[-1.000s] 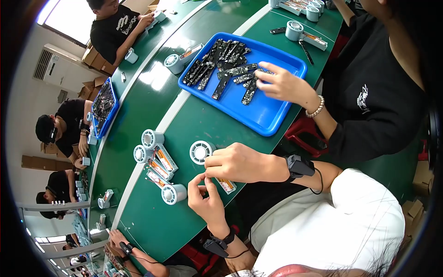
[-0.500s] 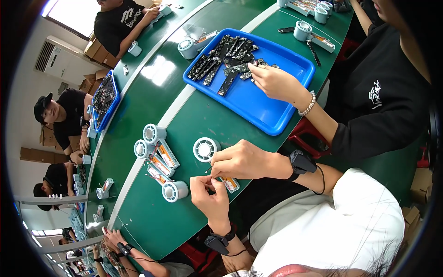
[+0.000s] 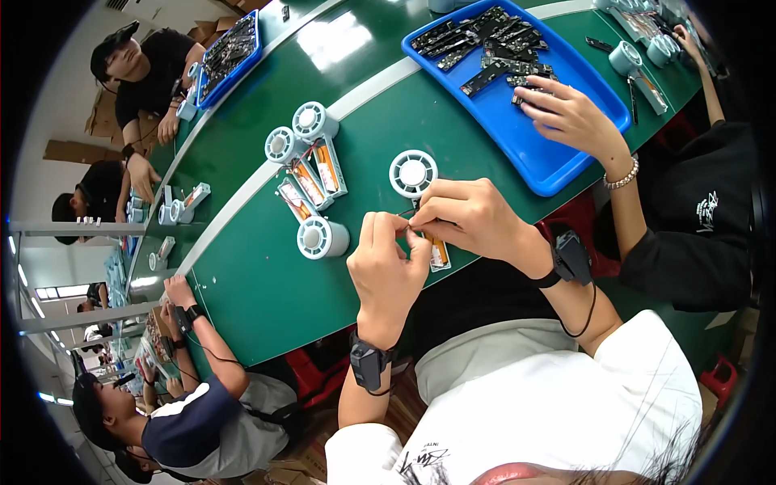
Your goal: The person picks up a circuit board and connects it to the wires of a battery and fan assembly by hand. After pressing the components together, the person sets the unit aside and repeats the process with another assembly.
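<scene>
My left hand [image 3: 386, 267] and my right hand [image 3: 477, 222] meet at the fingertips, both closed in a pinch. A thin dark wire [image 3: 409, 212] shows at the pinch; its ends are hidden by my fingers. Just behind them lies a light-blue handheld fan [image 3: 413, 174], its round grille facing up. Its opened handle, with an orange-and-white battery [image 3: 437, 252] inside, shows partly beneath my right hand. To the left, three similar fans lie close together: one with its grille [image 3: 322, 237] toward me, the other two grilles [image 3: 314, 121] [image 3: 282, 145] farther back. Batteries show in their opened handles.
A blue tray [image 3: 558, 174] of black circuit boards [image 3: 485, 77] stands at the far right, with a co-worker's hand [image 3: 574, 117] over it. More fans [image 3: 626, 58] lie beyond. Other people sit along the green table [image 3: 267, 323]; a second tray [image 3: 257, 48] is at far left.
The view has swung, so the table and fans appear shifted. My hands remain pinched together in front of the same fan. The co-worker's fingers at the tray have spread.
</scene>
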Demonstrator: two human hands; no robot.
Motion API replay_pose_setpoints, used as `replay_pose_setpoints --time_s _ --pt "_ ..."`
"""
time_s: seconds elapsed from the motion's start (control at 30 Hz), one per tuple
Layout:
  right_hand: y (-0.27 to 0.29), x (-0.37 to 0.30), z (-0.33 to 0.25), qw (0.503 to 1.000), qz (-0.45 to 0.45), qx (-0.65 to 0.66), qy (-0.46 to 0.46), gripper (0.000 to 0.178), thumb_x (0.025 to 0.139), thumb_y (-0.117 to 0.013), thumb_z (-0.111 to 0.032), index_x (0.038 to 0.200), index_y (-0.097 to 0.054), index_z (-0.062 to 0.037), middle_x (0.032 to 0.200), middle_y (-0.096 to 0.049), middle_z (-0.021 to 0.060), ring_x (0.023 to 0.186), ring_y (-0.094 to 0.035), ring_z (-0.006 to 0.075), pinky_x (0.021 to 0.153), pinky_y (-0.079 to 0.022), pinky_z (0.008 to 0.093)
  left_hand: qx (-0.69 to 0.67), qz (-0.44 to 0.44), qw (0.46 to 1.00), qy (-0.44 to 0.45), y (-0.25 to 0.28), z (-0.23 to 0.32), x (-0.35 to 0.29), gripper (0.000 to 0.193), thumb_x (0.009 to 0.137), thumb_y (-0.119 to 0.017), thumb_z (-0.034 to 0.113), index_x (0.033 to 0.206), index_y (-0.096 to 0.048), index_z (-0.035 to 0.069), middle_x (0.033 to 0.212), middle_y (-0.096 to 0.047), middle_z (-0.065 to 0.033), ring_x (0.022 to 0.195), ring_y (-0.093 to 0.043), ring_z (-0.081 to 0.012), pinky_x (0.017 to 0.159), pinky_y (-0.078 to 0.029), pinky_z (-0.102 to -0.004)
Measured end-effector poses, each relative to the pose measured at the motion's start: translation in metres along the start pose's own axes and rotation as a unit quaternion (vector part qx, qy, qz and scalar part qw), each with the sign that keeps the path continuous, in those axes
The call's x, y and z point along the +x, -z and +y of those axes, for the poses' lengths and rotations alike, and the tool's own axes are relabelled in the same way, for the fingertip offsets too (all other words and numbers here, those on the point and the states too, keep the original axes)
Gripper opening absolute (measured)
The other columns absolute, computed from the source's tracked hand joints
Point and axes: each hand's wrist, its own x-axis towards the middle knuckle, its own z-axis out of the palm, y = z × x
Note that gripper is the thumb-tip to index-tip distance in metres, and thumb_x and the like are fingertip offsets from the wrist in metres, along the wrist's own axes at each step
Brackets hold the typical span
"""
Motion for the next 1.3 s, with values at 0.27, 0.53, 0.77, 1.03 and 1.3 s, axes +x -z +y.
replay_pose_setpoints --time_s 0.27,0.53,0.77,1.03,1.3 --pt "0.002 -0.002 -0.004 0.999 0.005 0.033 -0.026 0.017 0.082 -0.090 -0.007 0.095 -0.080 -0.0068 0.091 -0.074 0.0058 0.073 -0.073 0.0208 0.059 -0.056 0.0309 -0.041 0.054 0.998 -0.006 -0.008 -0.008 -0.010 0.023 0.081 -0.081 0.001 0.100 -0.068 0.006 0.095 -0.071 -0.0052 0.054 -0.058 -0.0133 0.048 -0.049 -0.0286" --pt "0.004 0.000 -0.003 0.999 0.014 0.035 -0.030 0.017 0.081 -0.091 -0.006 0.095 -0.080 -0.0071 0.092 -0.075 0.0059 0.074 -0.073 0.0196 0.059 -0.056 0.0294 -0.081 0.087 0.991 -0.059 -0.010 -0.015 -0.011 0.029 0.077 -0.083 -0.007 0.100 -0.071 0.006 0.096 -0.072 -0.0085 0.058 -0.063 -0.0137 0.050 -0.052 -0.0261" --pt "0.007 -0.003 0.000 0.999 0.027 0.015 0.028 0.017 0.080 -0.089 -0.008 0.096 -0.082 -0.0056 0.093 -0.076 0.0060 0.073 -0.073 0.0198 0.058 -0.055 0.0298 -0.103 0.086 0.988 -0.076 -0.005 -0.014 -0.013 0.029 0.079 -0.080 -0.012 0.102 -0.071 0.003 0.098 -0.071 -0.0095 0.063 -0.063 -0.0128 0.054 -0.052 -0.0258" --pt "0.008 -0.005 -0.001 0.998 0.024 0.007 0.053 0.018 0.079 -0.089 -0.010 0.095 -0.082 -0.0046 0.091 -0.075 0.0063 0.070 -0.072 0.0195 0.056 -0.054 0.0298 -0.141 0.045 0.988 -0.032 -0.002 -0.011 -0.016 0.029 0.081 -0.078 -0.013 0.104 -0.069 0.002 0.101 -0.070 -0.0098 0.066 -0.063 -0.0111 0.059 -0.052 -0.0250" --pt "0.006 -0.003 0.001 0.999 0.027 0.023 0.026 0.021 0.079 -0.089 -0.009 0.099 -0.082 -0.0057 0.092 -0.076 0.0063 0.071 -0.073 0.0195 0.057 -0.055 0.0301 -0.163 0.036 0.986 -0.015 -0.004 -0.014 -0.015 0.027 0.083 -0.078 -0.013 0.103 -0.068 0.002 0.099 -0.069 -0.0091 0.067 -0.063 -0.0100 0.062 -0.052 -0.0247"
